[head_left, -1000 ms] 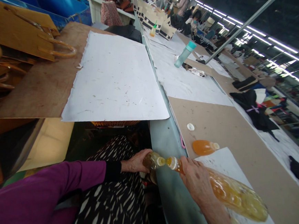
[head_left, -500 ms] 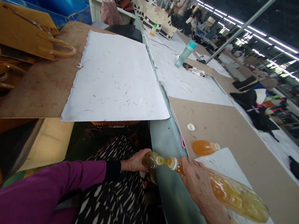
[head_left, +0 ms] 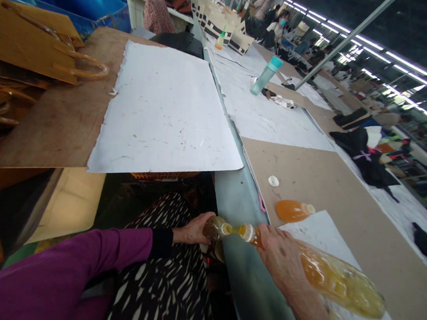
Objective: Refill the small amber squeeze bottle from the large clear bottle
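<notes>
My left hand (head_left: 194,229) is closed around a small clear bottle (head_left: 215,228), its open mouth facing right. My right hand (head_left: 279,254) grips the neck of a large plastic bottle (head_left: 340,278) of yellow liquid, tilted so its mouth points left. A thin yellow stream runs between the two mouths, which are slightly apart. Just beyond my right hand, an orange bottle (head_left: 291,211) lies on its side on the brown board, near a round white disc (head_left: 273,181). My fingertips behind both bottles are partly hidden.
White paper (head_left: 165,112) covers a board at left, beside yellow-brown bags with handles (head_left: 34,37). A teal drinking bottle (head_left: 266,75) and a small glue bottle (head_left: 220,39) stand farther along the table. A metal pole (head_left: 346,42) slants across; people work at the back.
Both hands and bottles hold nearly the same position, and liquid still streams between the mouths. A masked person in the background has raised their head.
</notes>
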`<state>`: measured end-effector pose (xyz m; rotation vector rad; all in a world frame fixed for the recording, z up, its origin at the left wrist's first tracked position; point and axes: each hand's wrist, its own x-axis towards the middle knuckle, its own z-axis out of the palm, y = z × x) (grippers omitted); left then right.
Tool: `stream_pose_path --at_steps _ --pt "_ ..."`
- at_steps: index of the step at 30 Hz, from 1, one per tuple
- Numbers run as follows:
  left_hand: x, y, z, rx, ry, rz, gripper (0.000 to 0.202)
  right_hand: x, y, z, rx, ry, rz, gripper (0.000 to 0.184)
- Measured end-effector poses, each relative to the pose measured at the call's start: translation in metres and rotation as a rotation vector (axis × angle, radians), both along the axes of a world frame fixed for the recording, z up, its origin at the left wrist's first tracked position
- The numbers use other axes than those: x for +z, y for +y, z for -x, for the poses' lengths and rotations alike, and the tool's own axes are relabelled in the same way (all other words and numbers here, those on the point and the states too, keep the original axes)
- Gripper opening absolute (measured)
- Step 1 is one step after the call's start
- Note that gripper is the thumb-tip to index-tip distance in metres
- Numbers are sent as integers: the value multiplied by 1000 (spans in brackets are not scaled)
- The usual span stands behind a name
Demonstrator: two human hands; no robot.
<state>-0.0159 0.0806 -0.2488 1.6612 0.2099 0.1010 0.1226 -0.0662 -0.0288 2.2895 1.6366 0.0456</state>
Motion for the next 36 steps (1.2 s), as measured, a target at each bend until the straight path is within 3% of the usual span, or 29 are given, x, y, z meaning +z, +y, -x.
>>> stream_pose_path --at_steps 18,36 --pt "-1 -1 -1 20 -32 13 74 0 1 1 0 -11 -10 21" --pt "-13 -2 -3 1 -45 -28 79 -3 0 1 -7 -21 13 18"
